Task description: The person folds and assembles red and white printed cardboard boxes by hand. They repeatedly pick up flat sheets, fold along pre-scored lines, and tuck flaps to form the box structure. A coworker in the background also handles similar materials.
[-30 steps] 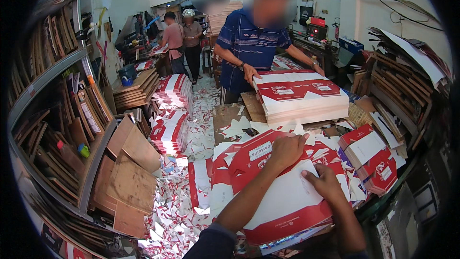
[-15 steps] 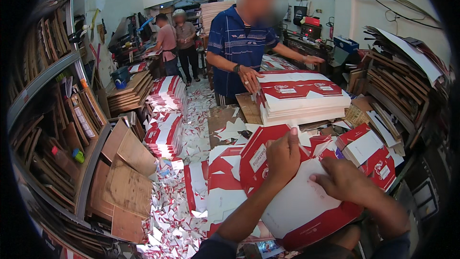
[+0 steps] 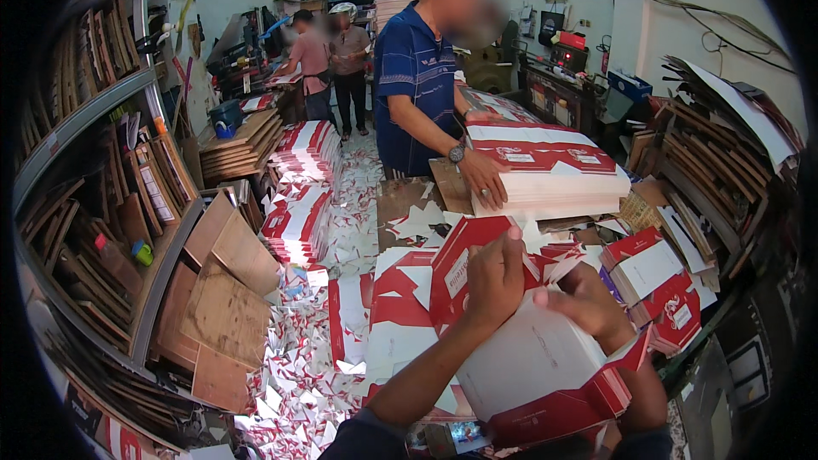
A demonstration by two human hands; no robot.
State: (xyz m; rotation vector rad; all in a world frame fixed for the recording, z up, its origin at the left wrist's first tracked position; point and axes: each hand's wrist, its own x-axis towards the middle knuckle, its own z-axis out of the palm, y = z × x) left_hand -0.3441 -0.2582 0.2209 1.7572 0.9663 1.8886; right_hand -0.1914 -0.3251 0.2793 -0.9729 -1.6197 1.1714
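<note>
Stack of red-and-white printed card sheets (image 3: pixel 528 366), near right: gripping far-right edge with right hand (image 3: pixel 594 302), curling left hand (image 3: pixel 497 284) at far-left edge, grip unclear. Judging work partway: seeing red-and-white paper offcuts (image 3: pixel 294 383) strewn left, thick white-and-red paper block (image 3: pixel 558 192) remaining far right.

Near, a card stack (image 3: pixel 528 375); behind it, a second pile (image 3: pixel 558 187) on the table (image 3: pixel 400 204); left, floor scraps (image 3: pixel 294 383); farther left, shelving (image 3: pixel 85 126) with boards (image 3: pixel 106 38) inside; right, stacked panels (image 3: pixel 694 153).

dark sleeves (image 3: pixel 365 437) leave both forearms (image 3: pixel 419 381) bare
</note>
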